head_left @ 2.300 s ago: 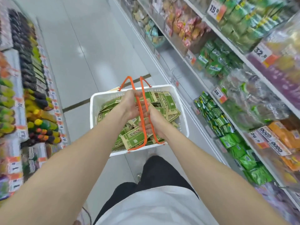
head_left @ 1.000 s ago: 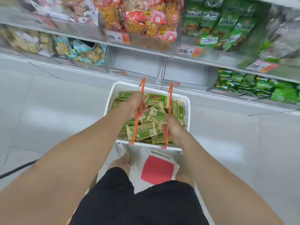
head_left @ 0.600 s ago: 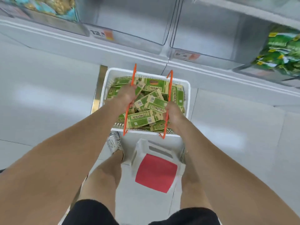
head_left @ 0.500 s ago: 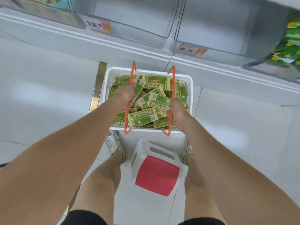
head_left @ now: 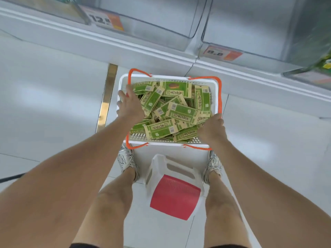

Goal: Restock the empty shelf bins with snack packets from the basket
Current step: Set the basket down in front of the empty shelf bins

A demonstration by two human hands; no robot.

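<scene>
Closest in, at 6 o'clock of the view, a white stool [head_left: 174, 197] with a red seat stands on the pale tiled floor between the person's bare legs. A grey-white shoe [head_left: 126, 161] sits at the stool's 10 o'clock and another [head_left: 214, 165] at its 2 o'clock. Just past the toes, the white basket [head_left: 168, 144] sits low in front of the shelf base, heaped with green and tan snack packets [head_left: 180, 111] that lie crisscross on one another. Its two orange handles are folded outward along the rim. The left hand [head_left: 129, 106] lies palm down at the basket's 9 o'clock, fingers spread loosely over the rim and the left handle [head_left: 127, 138], thumb pointing to 12 o'clock beside the packets, holding nothing. The right hand [head_left: 212, 128] is at the basket's 4 o'clock, fingers curled over the right handle [head_left: 220, 97] where it meets the rim. A brass strip [head_left: 107, 97] set in the floor runs toward 12 o'clock just left of the basket. Beyond it, a white shelf edge crosses the view, carrying two clear bins with bare insides: the left bin [head_left: 157, 18] at 12 o'clock with a blurred orange price tag [head_left: 105, 19] on its left front, and the right bin [head_left: 250, 24] at 1 o'clock with a price tag [head_left: 222, 53] under it. A blur of green packs [head_left: 326, 63] shows at 2 o'clock, at the frame's edge.
</scene>
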